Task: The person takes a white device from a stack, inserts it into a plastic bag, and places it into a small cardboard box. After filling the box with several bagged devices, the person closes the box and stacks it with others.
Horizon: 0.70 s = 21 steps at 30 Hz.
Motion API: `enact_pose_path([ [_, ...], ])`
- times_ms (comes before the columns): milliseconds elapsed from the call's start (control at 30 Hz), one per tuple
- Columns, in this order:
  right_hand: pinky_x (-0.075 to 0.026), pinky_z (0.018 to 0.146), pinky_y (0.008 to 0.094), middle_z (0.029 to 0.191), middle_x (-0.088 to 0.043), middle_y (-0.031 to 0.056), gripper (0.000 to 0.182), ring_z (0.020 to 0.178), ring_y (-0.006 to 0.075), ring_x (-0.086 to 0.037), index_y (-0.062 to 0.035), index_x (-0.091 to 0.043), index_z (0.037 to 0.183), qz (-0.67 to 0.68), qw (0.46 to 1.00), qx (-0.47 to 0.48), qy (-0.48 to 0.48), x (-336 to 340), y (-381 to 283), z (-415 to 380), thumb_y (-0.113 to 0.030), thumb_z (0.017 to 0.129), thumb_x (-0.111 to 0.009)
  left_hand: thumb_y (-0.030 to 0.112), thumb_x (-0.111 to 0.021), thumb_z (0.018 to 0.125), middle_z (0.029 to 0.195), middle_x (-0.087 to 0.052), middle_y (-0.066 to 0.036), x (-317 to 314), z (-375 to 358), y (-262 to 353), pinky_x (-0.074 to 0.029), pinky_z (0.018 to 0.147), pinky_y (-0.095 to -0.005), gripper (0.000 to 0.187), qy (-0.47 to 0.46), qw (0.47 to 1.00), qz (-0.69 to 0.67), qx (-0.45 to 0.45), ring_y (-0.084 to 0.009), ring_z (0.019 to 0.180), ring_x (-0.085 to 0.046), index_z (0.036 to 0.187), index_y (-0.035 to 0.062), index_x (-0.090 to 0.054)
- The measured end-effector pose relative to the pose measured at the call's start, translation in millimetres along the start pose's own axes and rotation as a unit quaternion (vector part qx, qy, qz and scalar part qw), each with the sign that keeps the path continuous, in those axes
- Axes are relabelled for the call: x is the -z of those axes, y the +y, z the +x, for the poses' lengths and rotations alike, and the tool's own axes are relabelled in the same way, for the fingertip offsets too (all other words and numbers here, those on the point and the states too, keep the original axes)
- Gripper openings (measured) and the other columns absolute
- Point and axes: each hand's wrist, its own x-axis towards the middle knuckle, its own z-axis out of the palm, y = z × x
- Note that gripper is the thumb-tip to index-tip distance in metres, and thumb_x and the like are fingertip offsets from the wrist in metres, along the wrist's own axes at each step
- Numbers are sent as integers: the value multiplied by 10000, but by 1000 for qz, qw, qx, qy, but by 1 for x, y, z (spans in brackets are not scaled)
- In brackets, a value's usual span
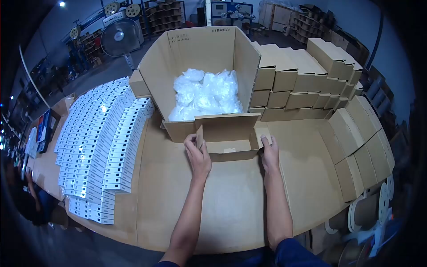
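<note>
A small brown cardboard box (233,156) stands in front of me with its lid raised at the back and its side flaps sticking out. The fingers of my left hand (199,156) are closed around its left side flap. At the other end, my right hand (270,154) pinches the right flap between thumb and fingers. Something small and pale lies on the box floor, too small to name. Directly behind is a large open carton (200,46) holding crumpled clear plastic bags (205,94).
Rows of stacked white boxes (91,142) fill the table's left side. Closed brown boxes (293,82) are piled at the back right, with more brown boxes (367,142) along the right edge. A fan (119,38) stands behind. Another person's arm (32,184) shows far left. Spools (373,204) sit below right.
</note>
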Motion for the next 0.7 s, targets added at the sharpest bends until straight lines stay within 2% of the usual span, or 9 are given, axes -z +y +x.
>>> enact_pose_path([
  [133, -486, 1019, 372, 1273, -635, 156, 517, 1151, 231, -621, 4, -447, 1426, 26, 999, 27, -27, -12, -27, -11, -112, 988, -696, 140, -614, 1014, 1252, -501, -197, 3, -2, 2, -449, 1027, -441, 416, 2, 999, 29, -26, -329, 1183, -545, 1350, -21, -430],
  [233, -456, 1056, 395, 1319, -600, 159, 554, 1247, 250, -565, -24, -441, 1437, -204, 972, 108, 29, -27, -62, -40, -93, 958, -710, 127, -681, 957, 1292, -482, -218, 13, -5, 17, -443, 1045, -443, 482, -18, 997, 66, -34, -356, 1189, -538, 1344, -21, -436],
  [300, -436, 1076, 410, 1353, -568, 166, 559, 1302, 263, -521, -28, -463, 1431, -275, 924, 259, 59, -10, -40, -31, -59, 926, -703, 106, -738, 894, 1280, -497, -225, 27, -13, 38, -442, 1049, -456, 550, -14, 997, 51, -56, -378, 1181, -539, 1342, -22, -446],
  [367, -446, 1056, 415, 1331, -577, 173, 510, 1273, 270, -542, -14, -501, 1392, -252, 913, 309, 93, -32, -60, -70, -22, 910, -667, 82, -748, 866, 1301, -517, -226, 57, -29, 44, -438, 1066, -464, 551, -35, 992, 81, -85, -388, 1232, -534, 1331, -23, -472],
  [433, -470, 1014, 362, 1352, -573, 144, 444, 1264, 248, -554, -6, -503, 1374, -230, 902, 363, 41, -54, -54, -105, 0, 938, -589, 72, -743, 863, 1300, -544, -228, 96, -52, 64, -446, 1067, -462, 528, -53, 993, 78, -75, -399, 1246, -542, 1320, -22, -495],
  [467, -456, 1033, 424, 1305, -600, 174, 450, 1246, 292, -562, 24, -530, 1326, -203, 912, 356, -6, -71, -50, -124, 14, 878, -569, 65, -738, 860, 1296, -557, -227, 118, -63, 65, -451, 1065, -460, 517, -36, 992, 103, -69, -403, 1243, -550, 1314, -22, -505],
  [533, -467, 1014, 387, 1307, -600, 168, 464, 1220, 271, -584, -2, -504, 1351, -262, 871, 384, -161, -111, -46, -165, 33, 889, -525, 50, -730, 854, 1289, -584, -224, 170, -81, 62, -461, 1063, -456, 496, -12, 987, 147, -61, -411, 1238, -566, 1301, -21, -525],
  [600, -420, 1119, 439, 1282, -620, 199, 485, 1272, 351, -563, 32, -533, 1324, -234, 874, 292, -310, -149, -26, -196, -20, 842, -545, 24, -709, 854, 1278, -606, -217, 223, -91, 54, -470, 1057, -460, 475, 28, 977, 207, -46, -416, 1222, -581, 1295, -20, -537],
  [700, -385, 1161, 468, 1376, -599, 205, 590, 1358, 400, -501, 14, -417, 1450, -242, 792, 285, -483, -203, 18, -222, -10, 878, -557, -14, -678, 856, 1310, -602, -216, 290, -95, 34, -461, 1077, -471, 474, 75, 955, 281, -53, -420, 1262, -568, 1308, -20, -534],
])
